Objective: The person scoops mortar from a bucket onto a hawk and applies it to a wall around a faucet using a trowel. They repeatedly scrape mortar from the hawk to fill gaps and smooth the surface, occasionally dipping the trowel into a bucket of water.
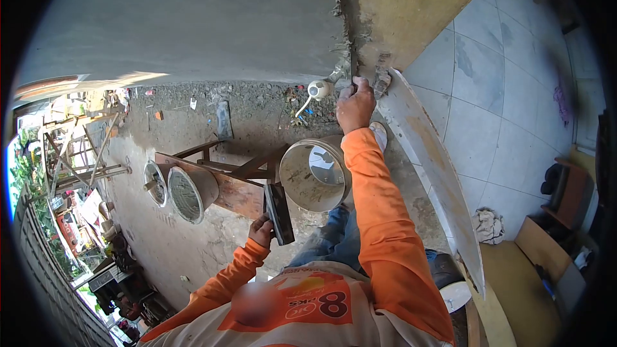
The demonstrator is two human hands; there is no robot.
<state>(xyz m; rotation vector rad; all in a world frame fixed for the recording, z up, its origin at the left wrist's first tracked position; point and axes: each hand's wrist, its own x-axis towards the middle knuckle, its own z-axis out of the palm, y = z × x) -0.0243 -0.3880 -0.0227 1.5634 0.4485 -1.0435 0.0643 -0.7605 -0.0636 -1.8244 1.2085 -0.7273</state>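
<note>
My right hand [355,104] reaches out to the corner where the grey plastered wall [193,19] meets a yellow board [418,0]. Its fingers are closed on a small trowel [382,82] loaded with wet mortar, pressed at the rough mortar seam [344,26]. My left hand [261,230] is low, near my body, and grips a dark flat rectangular float [279,213] by its edge. Both arms wear orange sleeves.
A pale bucket [313,175] holding water stands below my right arm. Two more buckets [191,193] sit on a wooden bench [238,196]. A white scoop [317,90] lies by the wall base. A long straightedge [437,167] leans along the tiled floor [501,90], near a rag [488,225].
</note>
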